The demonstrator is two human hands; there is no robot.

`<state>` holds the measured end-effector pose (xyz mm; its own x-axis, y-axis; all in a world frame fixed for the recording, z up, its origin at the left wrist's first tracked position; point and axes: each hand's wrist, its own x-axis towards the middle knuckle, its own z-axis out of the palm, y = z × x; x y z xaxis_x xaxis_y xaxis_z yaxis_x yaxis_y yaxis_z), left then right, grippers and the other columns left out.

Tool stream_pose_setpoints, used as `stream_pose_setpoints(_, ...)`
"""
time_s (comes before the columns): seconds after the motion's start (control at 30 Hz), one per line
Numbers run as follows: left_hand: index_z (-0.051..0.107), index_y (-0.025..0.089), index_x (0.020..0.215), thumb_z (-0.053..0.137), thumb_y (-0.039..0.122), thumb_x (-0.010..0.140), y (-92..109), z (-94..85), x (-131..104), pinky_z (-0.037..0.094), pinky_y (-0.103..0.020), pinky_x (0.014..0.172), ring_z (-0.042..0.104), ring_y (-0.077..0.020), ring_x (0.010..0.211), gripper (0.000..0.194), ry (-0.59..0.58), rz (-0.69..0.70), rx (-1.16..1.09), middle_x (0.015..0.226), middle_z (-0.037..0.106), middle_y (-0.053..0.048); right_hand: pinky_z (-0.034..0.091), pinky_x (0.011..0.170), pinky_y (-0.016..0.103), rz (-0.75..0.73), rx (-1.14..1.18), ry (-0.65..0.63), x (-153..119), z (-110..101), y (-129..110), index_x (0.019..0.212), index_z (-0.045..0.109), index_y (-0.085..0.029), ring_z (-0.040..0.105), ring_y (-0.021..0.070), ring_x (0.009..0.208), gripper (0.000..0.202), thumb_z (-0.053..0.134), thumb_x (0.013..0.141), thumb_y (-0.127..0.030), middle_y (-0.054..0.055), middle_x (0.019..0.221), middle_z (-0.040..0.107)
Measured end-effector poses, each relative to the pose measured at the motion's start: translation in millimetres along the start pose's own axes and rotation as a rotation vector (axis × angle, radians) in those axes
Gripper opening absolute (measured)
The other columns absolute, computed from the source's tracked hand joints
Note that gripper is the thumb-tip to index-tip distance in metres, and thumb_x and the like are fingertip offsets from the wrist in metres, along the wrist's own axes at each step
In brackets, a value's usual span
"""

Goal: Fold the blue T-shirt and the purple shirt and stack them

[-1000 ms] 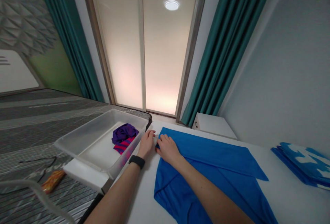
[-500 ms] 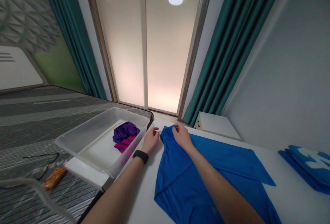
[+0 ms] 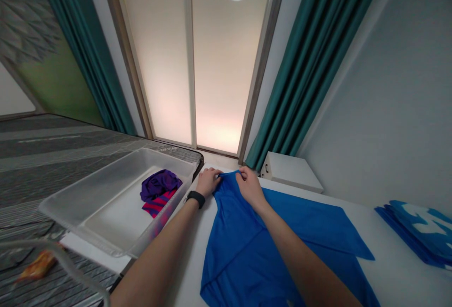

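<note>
A blue garment [image 3: 247,246] lies spread over the white table [image 3: 189,269], one sleeve stretching to the right. At its far left corner, my left hand [image 3: 208,181] pinches the edge of the cloth; a dark band circles that wrist. My right hand [image 3: 250,185] grips the same far edge a little to the right, thumb and fingers closed on the fabric. My right forearm crosses over the garment and hides part of it.
Left of the table stands a clear plastic bin [image 3: 106,203] holding purple cloth [image 3: 160,184] and red-striped cloth [image 3: 158,203]. Folded blue-and-white cloth [image 3: 420,231] lies at the right. A white cabinet [image 3: 291,170] stands beyond the table.
My left hand has moved right onto the garment's corner and closed on it. My right hand keeps its hold. The view has shifted slightly to the right.
</note>
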<state>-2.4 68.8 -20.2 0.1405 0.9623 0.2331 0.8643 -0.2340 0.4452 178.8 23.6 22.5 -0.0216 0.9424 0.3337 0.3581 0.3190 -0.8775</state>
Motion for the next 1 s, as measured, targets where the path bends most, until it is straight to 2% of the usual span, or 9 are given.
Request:
stream_pose_setpoints(0.17,0.074,0.024,0.106,0.054,0.02,0.086,-7,1.9,6,0.041,-0.034,0.088,0.058,-0.0238,0.098,0.028,-0.009,0.008,-0.045,0.099,0.068,-0.008,0.045,0.067,0.029,-0.068,-0.078,-0.027,-8,4,-5,0.082,0.054,-0.023,0.061,0.0188,0.072,0.013,0.046,0.086,-0.033,0.0,0.076,0.064)
stream_pose_setpoints(0.43,0.076,0.023,0.103,0.052,0.014,0.081,-12,1.9,7,0.045,-0.028,0.08,0.061,-0.0175,0.08,0.033,-0.001,-0.021,-0.202,0.084,0.067,-0.004,0.043,0.08,0.034,-0.304,-0.495,-0.206,-57,29,-5,0.088,0.058,-0.023,0.057,0.0215,0.09,0.01,0.05,0.088,-0.017,0.004,0.091,0.064)
stream_pose_setpoints(0.53,0.075,0.02,0.103,0.052,0.016,0.081,-13,2.8,6,0.047,-0.027,0.073,0.061,-0.0162,0.074,0.033,0.01,-0.036,-0.288,0.08,0.069,-0.003,0.043,0.08,0.034,-0.311,-0.48,-0.205,-65,36,1,0.088,0.058,-0.023,0.056,0.0212,0.089,0.01,0.05,0.089,-0.016,0.004,0.091,0.064)
stream_pose_setpoints(0.67,0.074,0.015,0.102,0.051,0.026,0.084,-11,2.8,5,0.047,-0.025,0.064,0.063,-0.0167,0.07,0.031,0.017,-0.045,-0.392,0.078,0.071,-0.004,0.042,0.08,0.033,-0.269,-0.425,-0.17,-65,39,8,0.087,0.056,-0.022,0.056,0.021,0.089,0.009,0.05,0.089,-0.016,0.004,0.09,0.063)
stream_pose_setpoints(0.87,0.074,0.017,0.091,0.046,0.037,0.088,-4,-3.2,3,0.048,-0.027,0.07,0.065,-0.0188,0.076,0.035,0.025,-0.04,-0.422,0.08,0.073,-0.004,0.04,0.079,0.034,-0.269,-0.436,-0.185,-67,38,9,0.088,0.056,-0.022,0.056,0.0214,0.09,0.008,0.05,0.09,-0.017,0.003,0.091,0.063)
stream_pose_setpoints(1.0,0.073,0.018,0.089,0.054,0.042,0.084,-5,-4.3,5,0.045,-0.027,0.067,0.063,-0.0191,0.074,0.032,0.008,-0.05,-0.385,0.076,0.071,-0.004,0.04,0.08,0.034,-0.285,-0.465,-0.197,-69,37,6,0.091,0.058,-0.022,0.056,0.0209,0.091,0.01,0.05,0.091,-0.017,0.004,0.094,0.063)
